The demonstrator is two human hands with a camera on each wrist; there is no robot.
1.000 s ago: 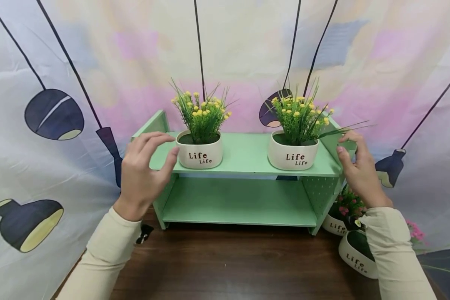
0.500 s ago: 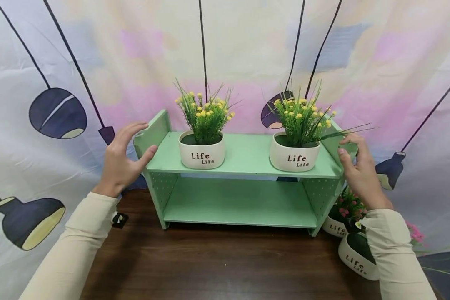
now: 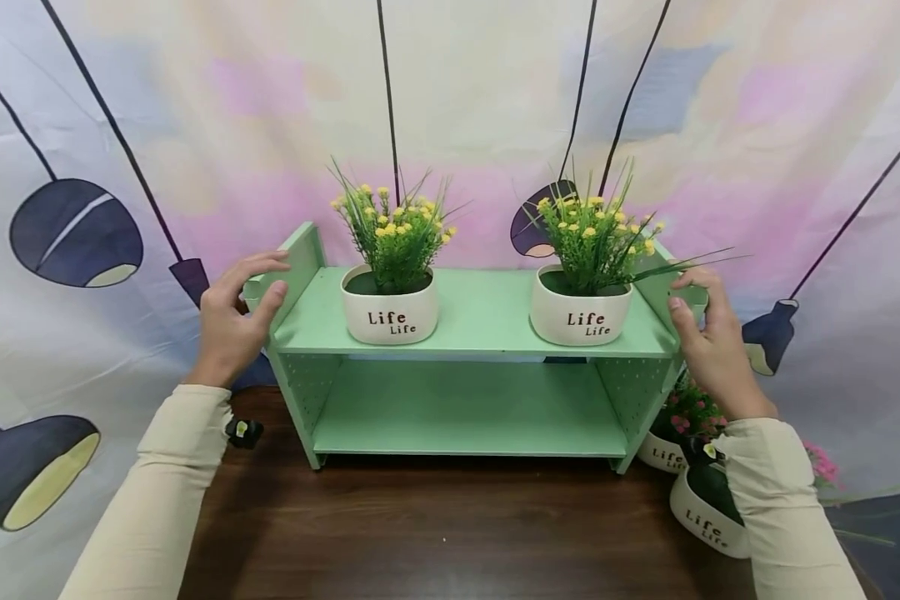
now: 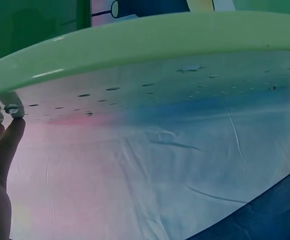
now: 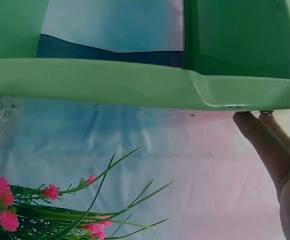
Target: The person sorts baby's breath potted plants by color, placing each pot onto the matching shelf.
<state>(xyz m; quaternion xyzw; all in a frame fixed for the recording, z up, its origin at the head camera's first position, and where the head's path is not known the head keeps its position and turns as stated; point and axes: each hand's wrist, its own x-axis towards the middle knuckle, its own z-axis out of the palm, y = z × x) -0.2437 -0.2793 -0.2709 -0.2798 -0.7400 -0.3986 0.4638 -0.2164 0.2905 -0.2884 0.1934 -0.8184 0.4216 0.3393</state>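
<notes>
A light green two-tier shelf [image 3: 472, 408] stands on a dark brown wooden surface. On its top board sit two white "Life" flowerpots with yellow flowers, a left pot [image 3: 390, 317] and a right pot [image 3: 581, 315]. At the shelf's left end is my left hand [image 3: 232, 321], its fingertips touching the outer face of the perforated side panel [image 4: 150, 82] in the left wrist view. My right hand [image 3: 718, 350] is at the opposite end; in the right wrist view its fingers [image 5: 267, 145] touch the outside of the right panel. Neither hand grips a pot.
Right of the shelf, two more white pots, a rear one [image 3: 663, 452] and a front one [image 3: 708, 517], stand on the brown surface [image 3: 442, 533], with pink flowers beside them. Behind hangs a pastel curtain [image 3: 465, 92] printed with dark lamps.
My left hand has moved left, away from the left pot, to the shelf's left side panel. The right hand stays at the right panel. The whole view has shifted slightly.
</notes>
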